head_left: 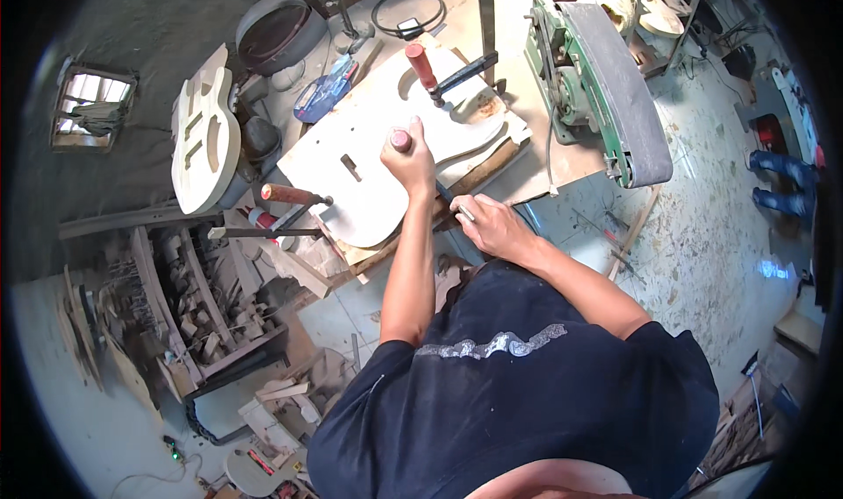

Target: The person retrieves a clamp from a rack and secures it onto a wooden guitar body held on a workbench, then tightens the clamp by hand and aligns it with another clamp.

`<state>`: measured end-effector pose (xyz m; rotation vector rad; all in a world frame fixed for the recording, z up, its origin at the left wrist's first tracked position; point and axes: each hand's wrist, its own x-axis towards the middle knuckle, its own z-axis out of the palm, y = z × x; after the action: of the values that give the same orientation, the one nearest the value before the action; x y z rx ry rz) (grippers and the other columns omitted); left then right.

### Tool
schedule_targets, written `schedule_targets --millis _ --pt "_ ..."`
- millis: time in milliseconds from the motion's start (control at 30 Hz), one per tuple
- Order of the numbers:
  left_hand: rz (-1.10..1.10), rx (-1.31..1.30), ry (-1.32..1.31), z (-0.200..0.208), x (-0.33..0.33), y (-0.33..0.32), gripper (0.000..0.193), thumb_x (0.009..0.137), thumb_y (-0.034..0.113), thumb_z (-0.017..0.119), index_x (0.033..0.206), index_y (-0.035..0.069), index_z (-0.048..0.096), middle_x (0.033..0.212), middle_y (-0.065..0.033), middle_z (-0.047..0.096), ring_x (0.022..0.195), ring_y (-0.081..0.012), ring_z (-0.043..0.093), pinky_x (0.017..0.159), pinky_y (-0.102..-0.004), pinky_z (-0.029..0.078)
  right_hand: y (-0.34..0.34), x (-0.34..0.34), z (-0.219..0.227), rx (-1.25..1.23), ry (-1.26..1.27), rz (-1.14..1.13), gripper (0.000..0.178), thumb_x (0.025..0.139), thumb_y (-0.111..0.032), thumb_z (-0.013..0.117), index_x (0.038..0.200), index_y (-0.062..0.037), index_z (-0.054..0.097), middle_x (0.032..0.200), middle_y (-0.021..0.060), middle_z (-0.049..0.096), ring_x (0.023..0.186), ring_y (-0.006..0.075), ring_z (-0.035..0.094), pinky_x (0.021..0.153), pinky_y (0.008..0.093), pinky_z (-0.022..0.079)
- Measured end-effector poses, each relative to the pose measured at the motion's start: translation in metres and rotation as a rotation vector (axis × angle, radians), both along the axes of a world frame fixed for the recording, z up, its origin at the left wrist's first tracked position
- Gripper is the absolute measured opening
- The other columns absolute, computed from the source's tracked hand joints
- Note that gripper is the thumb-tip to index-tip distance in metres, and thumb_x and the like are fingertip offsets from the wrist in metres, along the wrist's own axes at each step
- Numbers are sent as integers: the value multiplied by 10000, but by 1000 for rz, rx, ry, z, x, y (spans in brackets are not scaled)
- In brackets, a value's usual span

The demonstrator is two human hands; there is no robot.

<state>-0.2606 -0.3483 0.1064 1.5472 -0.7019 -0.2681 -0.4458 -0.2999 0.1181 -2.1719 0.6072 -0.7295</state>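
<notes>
A pale guitar-shaped wooden body [360, 209] lies on a board on the bench, held by a clamp with a red handle [420, 63] at its far side and another clamp with an orange-red handle [288, 194] at its left. My left hand [411, 169] is closed round the red handle [401, 141] of a third clamp above the body, thumb pointing up. That clamp's dark arm [445, 191] runs toward my right hand [493, 228]. At the bench's near edge, my right hand is closed on what looks like the clamp's bar; the fingers hide most of it.
A green belt sander [580, 86] stands right of the work. Another cut guitar body [206, 139] leans at the left, near a dark lamp shade [279, 33] and a blue tape dispenser-like object [323, 97]. Wood scraps fill a rack [189, 310] at lower left.
</notes>
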Motion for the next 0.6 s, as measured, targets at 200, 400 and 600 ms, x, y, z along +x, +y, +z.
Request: schedule_targets --millis 200,400,600 --pt "-924 231 292 17 58 4 334 699 3 741 563 88 449 538 45 437 506 -63 372 489 -258 283 -1 -5 1 10 18 31 295 886 -47 642 1154 -44 518 943 165 628 884 386 619 768 477 512" --pt "-1209 280 354 15 83 -3 310 641 66 753 564 92 454 542 -1 456 526 -121 411 534 -283 347 -3 -3 16 80 32 41 258 912 -73 639 1146 -52 533 916 173 626 875 404 625 754 477 511" --pt "-81 42 39 14 -3 12 373 892 153 763 655 67 488 598 70 429 573 -34 354 506 -229 308 -8 -4 4 11 33 47 344 844 -28 656 1153 -57 508 912 162 623 884 384 622 776 474 513"
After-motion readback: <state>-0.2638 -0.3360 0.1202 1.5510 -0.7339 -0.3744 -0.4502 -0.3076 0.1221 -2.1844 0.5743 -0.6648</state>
